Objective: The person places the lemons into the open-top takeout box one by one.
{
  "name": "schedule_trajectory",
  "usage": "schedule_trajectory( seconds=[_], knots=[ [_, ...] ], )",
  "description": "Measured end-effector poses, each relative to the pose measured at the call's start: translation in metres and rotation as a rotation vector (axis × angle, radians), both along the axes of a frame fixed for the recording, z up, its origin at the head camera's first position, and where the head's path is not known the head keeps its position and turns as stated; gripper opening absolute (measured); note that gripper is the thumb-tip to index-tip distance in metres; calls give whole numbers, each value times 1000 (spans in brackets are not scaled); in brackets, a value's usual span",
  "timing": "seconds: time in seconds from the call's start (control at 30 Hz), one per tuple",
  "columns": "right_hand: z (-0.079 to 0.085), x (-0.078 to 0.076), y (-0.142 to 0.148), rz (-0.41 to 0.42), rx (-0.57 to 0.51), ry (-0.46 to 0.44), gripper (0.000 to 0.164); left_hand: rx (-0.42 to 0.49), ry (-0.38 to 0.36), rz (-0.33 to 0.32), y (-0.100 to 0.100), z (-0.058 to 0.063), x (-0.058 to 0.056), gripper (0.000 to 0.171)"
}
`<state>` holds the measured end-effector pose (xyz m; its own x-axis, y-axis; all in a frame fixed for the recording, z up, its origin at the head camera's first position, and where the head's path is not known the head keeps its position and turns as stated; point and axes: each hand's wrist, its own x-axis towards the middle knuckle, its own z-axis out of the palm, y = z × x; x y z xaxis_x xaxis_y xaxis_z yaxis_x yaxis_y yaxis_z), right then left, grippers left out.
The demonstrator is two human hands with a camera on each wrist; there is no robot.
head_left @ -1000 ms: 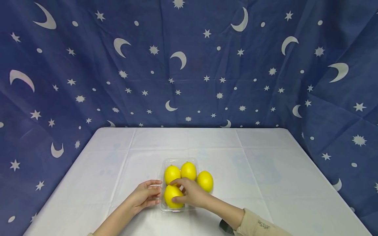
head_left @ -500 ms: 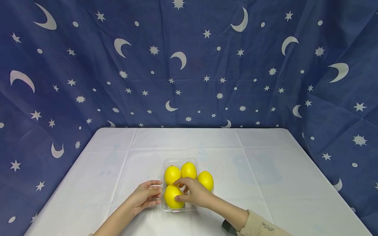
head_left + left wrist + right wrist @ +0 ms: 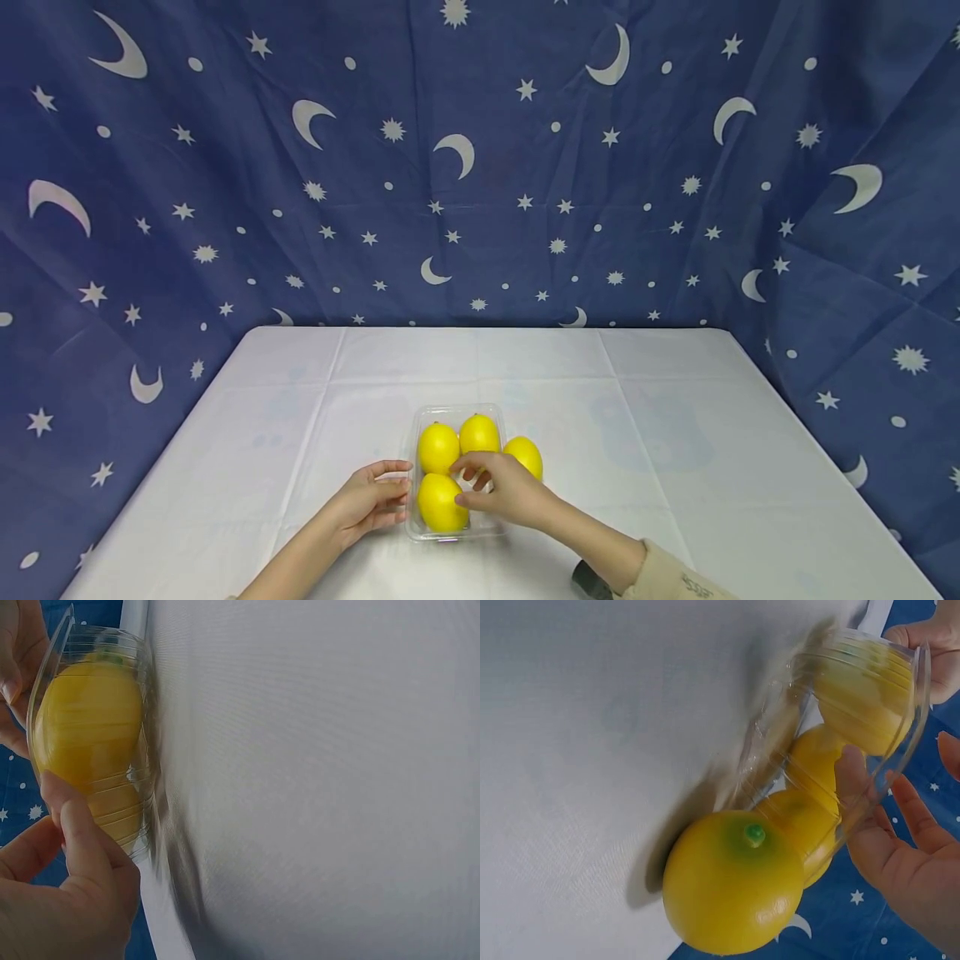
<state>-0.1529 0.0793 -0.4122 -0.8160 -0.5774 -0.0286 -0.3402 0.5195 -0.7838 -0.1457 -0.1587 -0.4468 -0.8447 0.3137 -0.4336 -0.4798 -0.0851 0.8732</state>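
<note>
A clear plastic box on the white cloth holds three yellow lemons: one at the back left, a back-right lemon and a front-left lemon. A loose lemon lies outside against the box's right side, its green stem end seen on this lemon in the right wrist view. My left hand touches the box's left wall with its fingertips, not wrapped round it. Over the front-right part of the box, my right hand hovers with loosely bent fingers beside the front-left lemon, holding nothing.
White cloth covers the table. A blue curtain with moons and stars hangs behind and along both sides. A dark device sits at my right wrist.
My right hand draws away from the front-left lemon toward the right, its fingers coming off the fruit. The lemons, the box and my left hand keep their places.
</note>
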Motion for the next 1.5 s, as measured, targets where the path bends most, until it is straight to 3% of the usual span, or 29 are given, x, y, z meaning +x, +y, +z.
schedule_trajectory(
  seconds=[0.3,1.03,1.5],
  knots=[
    [5,1,9,-22,-4,-15,33,-3,4,-1,1,-1,0,39],
    [11,-1,37,-71,-62,54,28,0,11,-11,1,-1,1,41],
    [8,-10,58,-168,-81,18,27,-7,9,-8,1,0,0,41]
  ],
)
